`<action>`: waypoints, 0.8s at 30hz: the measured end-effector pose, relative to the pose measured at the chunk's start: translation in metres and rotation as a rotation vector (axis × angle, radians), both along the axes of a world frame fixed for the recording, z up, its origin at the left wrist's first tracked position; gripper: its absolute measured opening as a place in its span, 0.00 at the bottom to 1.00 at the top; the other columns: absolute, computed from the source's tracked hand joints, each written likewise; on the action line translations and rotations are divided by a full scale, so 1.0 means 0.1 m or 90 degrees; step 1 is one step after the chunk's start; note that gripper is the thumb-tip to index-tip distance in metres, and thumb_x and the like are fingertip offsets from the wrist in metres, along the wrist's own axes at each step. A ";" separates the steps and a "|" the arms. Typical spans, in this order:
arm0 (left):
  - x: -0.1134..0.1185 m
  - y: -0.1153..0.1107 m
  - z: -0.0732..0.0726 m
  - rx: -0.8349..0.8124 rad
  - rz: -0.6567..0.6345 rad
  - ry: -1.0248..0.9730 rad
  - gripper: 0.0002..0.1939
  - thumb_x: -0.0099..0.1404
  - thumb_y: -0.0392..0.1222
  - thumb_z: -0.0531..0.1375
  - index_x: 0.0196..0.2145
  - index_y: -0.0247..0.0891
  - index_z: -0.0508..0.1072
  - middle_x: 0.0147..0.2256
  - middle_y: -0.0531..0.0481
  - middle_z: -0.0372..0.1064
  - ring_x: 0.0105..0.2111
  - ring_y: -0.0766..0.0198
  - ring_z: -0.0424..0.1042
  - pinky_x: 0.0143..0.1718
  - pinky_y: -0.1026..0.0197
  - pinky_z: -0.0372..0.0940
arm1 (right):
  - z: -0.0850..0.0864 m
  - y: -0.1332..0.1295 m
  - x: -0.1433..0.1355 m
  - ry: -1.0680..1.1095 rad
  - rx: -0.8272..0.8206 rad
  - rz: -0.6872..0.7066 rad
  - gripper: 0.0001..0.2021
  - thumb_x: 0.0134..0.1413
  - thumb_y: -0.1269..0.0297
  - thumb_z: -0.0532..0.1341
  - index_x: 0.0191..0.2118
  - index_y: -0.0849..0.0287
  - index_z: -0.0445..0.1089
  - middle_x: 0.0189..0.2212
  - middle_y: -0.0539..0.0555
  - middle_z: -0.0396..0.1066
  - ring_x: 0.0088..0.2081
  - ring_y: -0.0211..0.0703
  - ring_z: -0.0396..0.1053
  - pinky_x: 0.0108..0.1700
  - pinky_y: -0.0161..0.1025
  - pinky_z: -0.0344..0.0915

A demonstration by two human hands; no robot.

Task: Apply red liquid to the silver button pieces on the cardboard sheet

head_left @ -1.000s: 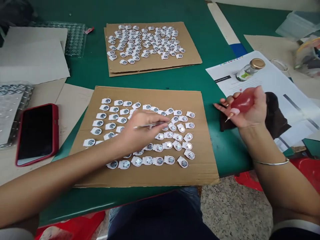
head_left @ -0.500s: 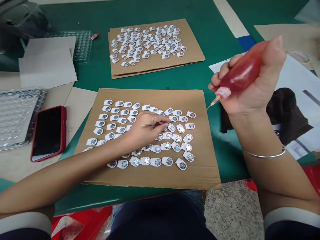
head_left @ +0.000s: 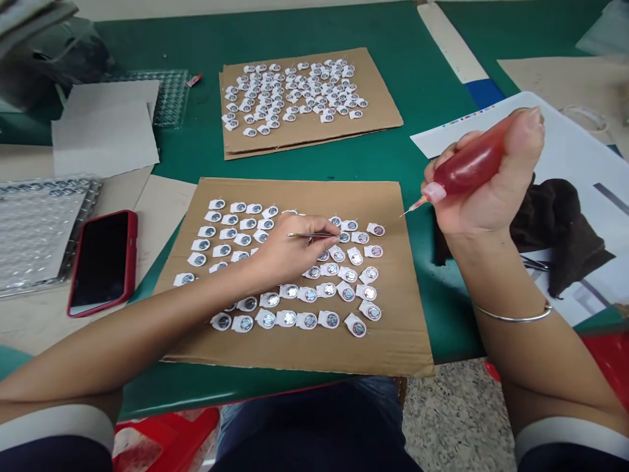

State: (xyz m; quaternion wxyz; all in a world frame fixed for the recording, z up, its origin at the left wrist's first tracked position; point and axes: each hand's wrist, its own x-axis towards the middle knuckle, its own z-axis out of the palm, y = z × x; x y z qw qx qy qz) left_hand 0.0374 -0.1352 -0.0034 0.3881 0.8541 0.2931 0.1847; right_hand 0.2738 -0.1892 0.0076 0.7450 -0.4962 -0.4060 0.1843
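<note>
My left hand pinches a pair of thin metal tweezers over a cardboard sheet. Their tip is at a small white tab with a round silver disc, though the fingers partly cover the spot. Rows of similar tabs lie across the sheet; my hand and forearm hide some of them. Raised at the right, my right hand is wrapped round a squeeze bottle of red liquid. The bottle's thin needle tip points down and left, above the sheet's right edge and touching nothing.
A second cardboard sheet with many such tabs lies farther back on the green table. To the left are a red-cased phone and clear plastic trays. A dark cloth rests on printed paper at the right.
My right hand with the bottle has come lower and slightly left. My left hand and the tweezers have shifted slightly right. The whole view has tilted a little.
</note>
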 end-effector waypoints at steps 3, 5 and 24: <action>0.00 -0.01 -0.02 -0.003 -0.002 -0.011 0.06 0.58 0.36 0.61 0.34 0.36 0.77 0.32 0.49 0.76 0.31 0.66 0.74 0.32 0.64 0.68 | -0.02 0.00 0.00 0.162 0.026 0.017 0.20 0.38 0.43 0.62 0.26 0.51 0.55 0.20 0.46 0.58 0.17 0.38 0.60 0.13 0.38 0.52; 0.00 -0.01 -0.03 -0.003 -0.003 -0.002 0.06 0.58 0.36 0.61 0.34 0.36 0.77 0.32 0.49 0.76 0.30 0.66 0.73 0.32 0.64 0.68 | -0.02 0.00 -0.01 0.169 0.040 0.033 0.19 0.40 0.45 0.62 0.27 0.52 0.55 0.21 0.45 0.57 0.16 0.37 0.59 0.12 0.38 0.53; -0.02 0.02 -0.17 0.221 -0.143 -0.031 0.07 0.60 0.32 0.54 0.30 0.36 0.73 0.28 0.49 0.73 0.29 0.65 0.72 0.35 0.60 0.66 | -0.09 0.04 -0.16 0.131 0.039 -0.014 0.19 0.50 0.46 0.56 0.23 0.59 0.62 0.21 0.47 0.57 0.17 0.34 0.61 0.10 0.33 0.53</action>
